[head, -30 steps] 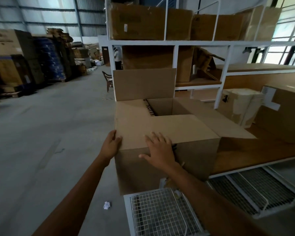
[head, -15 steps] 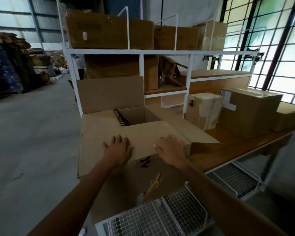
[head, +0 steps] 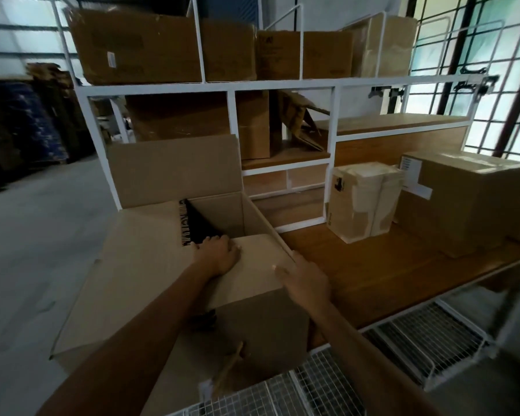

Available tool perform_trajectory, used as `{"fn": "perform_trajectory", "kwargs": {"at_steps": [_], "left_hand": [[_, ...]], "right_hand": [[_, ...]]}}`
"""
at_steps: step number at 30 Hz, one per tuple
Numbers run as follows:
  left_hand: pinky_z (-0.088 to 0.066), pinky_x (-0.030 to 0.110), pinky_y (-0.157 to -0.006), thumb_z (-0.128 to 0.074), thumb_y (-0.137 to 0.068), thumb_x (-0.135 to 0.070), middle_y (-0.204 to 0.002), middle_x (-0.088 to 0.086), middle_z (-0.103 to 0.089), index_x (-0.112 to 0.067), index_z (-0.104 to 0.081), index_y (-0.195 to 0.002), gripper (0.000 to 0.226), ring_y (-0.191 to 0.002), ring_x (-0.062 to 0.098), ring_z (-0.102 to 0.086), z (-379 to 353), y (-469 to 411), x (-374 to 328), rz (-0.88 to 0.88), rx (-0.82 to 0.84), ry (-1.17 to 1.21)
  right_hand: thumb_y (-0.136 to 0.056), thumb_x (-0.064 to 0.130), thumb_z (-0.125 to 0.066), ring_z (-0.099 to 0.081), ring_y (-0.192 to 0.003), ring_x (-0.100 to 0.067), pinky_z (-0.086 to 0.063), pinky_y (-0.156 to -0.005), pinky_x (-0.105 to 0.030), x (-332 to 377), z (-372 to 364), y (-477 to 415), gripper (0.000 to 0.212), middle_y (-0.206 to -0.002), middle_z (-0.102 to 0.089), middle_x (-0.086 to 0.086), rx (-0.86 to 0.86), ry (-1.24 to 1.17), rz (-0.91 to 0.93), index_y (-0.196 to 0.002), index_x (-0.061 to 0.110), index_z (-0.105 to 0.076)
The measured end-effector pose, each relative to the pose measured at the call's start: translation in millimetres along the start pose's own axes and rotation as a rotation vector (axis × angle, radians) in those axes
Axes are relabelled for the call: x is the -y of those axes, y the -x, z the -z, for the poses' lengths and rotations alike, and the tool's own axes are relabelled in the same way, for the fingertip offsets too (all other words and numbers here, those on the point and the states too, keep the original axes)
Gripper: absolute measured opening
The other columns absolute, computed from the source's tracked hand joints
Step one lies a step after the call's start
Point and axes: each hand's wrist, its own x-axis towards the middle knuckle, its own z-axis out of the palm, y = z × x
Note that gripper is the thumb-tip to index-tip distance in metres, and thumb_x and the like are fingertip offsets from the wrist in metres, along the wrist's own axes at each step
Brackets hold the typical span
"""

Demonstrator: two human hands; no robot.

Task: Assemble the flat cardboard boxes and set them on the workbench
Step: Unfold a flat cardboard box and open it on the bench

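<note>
A large brown cardboard box [head: 261, 331] stands at the left end of the wooden workbench [head: 382, 274], its top partly open. The far flap [head: 174, 169] stands upright and the left flap [head: 132, 271] spreads out sideways. The near flap is folded down over the opening. My left hand [head: 219, 255] lies on that flap with its fingers curled over the far edge. At the box's right top corner my right hand [head: 306, 285] rests with fingers apart, against the near end of the right flap, which I see edge-on.
Two closed boxes, a small pale one [head: 360, 202] and a bigger brown one [head: 466, 199], stand on the bench at the right. White shelving [head: 282, 84] above holds more boxes. Wire baskets [head: 424, 340] hang under the bench front. Concrete floor [head: 33, 250] lies to the left.
My left hand slid forward to the far edge of the near flap. The right flap no longer spreads over the bench. My view turned right and closer to the box.
</note>
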Motion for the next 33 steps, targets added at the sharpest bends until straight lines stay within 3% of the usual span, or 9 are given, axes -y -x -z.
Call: {"fn": "perform_trajectory", "kwargs": {"at_steps": [6,12,15,18,20,22,26,30,33], "left_hand": [[-0.044,0.042,-0.089,-0.042,-0.097,-0.029,-0.114,0.015,-0.064,-0.012,-0.065,-0.108,0.031,-0.107,0.035,-0.057,34,-9,-15,0.074,-0.311,0.074],[-0.052,0.042,-0.083,-0.049,-0.093,-0.013,-0.106,0.015,-0.071,-0.012,-0.069,-0.108,0.025,-0.096,0.037,-0.064,110,27,-32,0.001,-0.559,0.235],[-0.052,0.036,-0.081,-0.049,-0.096,-0.013,-0.104,0.008,-0.07,-0.012,-0.069,-0.106,0.022,-0.094,0.028,-0.064,139,59,-38,-0.081,-0.566,0.258],[-0.045,0.028,-0.072,-0.049,-0.098,-0.014,-0.097,0.004,-0.068,-0.013,-0.068,-0.105,0.02,-0.083,0.018,-0.061,162,101,-47,-0.118,-0.604,0.255],[-0.046,0.026,-0.07,-0.049,-0.098,-0.016,-0.096,0.003,-0.067,-0.013,-0.068,-0.103,0.02,-0.082,0.016,-0.06,175,130,-50,-0.125,-0.612,0.276],[-0.047,0.023,-0.069,-0.05,-0.098,-0.017,-0.095,0.003,-0.067,-0.014,-0.069,-0.101,0.019,-0.08,0.014,-0.061,183,161,-53,-0.123,-0.582,0.276],[-0.042,0.016,-0.063,-0.054,-0.097,-0.021,-0.093,0.002,-0.069,-0.014,-0.071,-0.097,0.018,-0.076,0.007,-0.06,185,226,-60,-0.203,-0.36,0.153],[-0.04,0.01,-0.066,-0.059,-0.095,-0.025,-0.103,-0.008,-0.065,-0.018,-0.067,-0.117,0.024,-0.079,-0.005,-0.056,166,271,-64,-0.3,-0.018,0.062],[-0.041,0.015,-0.078,-0.059,-0.095,-0.03,-0.12,-0.004,-0.063,-0.019,-0.061,-0.126,0.033,-0.095,0.001,-0.055,122,284,-53,-0.289,-0.009,0.073]], "right_hand": [[-0.098,0.058,-0.026,-0.055,-0.11,-0.026,-0.042,-0.087,-0.039,-1,1,11,0.052,-0.122,-0.058,-0.008,-0.2,0.163,0.101,-0.121,0.02,-0.053],[-0.09,0.071,-0.019,-0.056,-0.109,-0.027,-0.045,-0.093,-0.049,-2,-2,21,0.069,-0.121,-0.059,-0.007,-0.188,-0.054,0.09,-0.126,0.021,-0.05],[-0.081,0.085,-0.014,-0.06,-0.082,-0.018,-0.052,-0.075,-0.042,3,18,31,0.078,-0.089,-0.062,-0.002,-0.183,-0.315,0.151,-0.095,0.022,-0.058],[-0.096,0.059,-0.037,-0.054,-0.066,-0.011,-0.046,-0.061,-0.03,17,52,48,0.051,-0.078,-0.064,-0.004,-0.244,-0.638,0.226,-0.093,0.016,-0.065],[-0.101,0.045,-0.04,-0.062,-0.072,-0.019,-0.054,-0.066,-0.04,26,74,61,0.037,-0.084,-0.068,-0.006,-0.296,-0.745,0.229,-0.093,0.02,-0.066],[-0.102,0.044,-0.039,-0.068,-0.079,-0.026,-0.059,-0.071,-0.048,36,96,75,0.036,-0.086,-0.07,-0.01,-0.293,-0.944,0.201,-0.085,0.025,-0.065],[-0.103,0.034,-0.041,-0.065,-0.074,-0.005,-0.052,-0.056,-0.014,49,141,107,0.032,-0.086,-0.067,0.002,-0.176,-1.284,0.166,-0.098,0.012,-0.064],[-0.101,0.028,-0.045,-0.071,-0.086,-0.024,-0.057,-0.075,-0.031,31,142,132,0.034,-0.089,-0.075,-0.01,0.094,-1.146,0.133,-0.099,0.003,-0.068],[-0.101,0.018,-0.044,-0.07,-0.099,-0.021,-0.048,-0.097,-0.04,-4,140,143,0.029,-0.103,-0.075,-0.007,0.283,-0.872,0.304,-0.106,0.003,-0.068]]}}
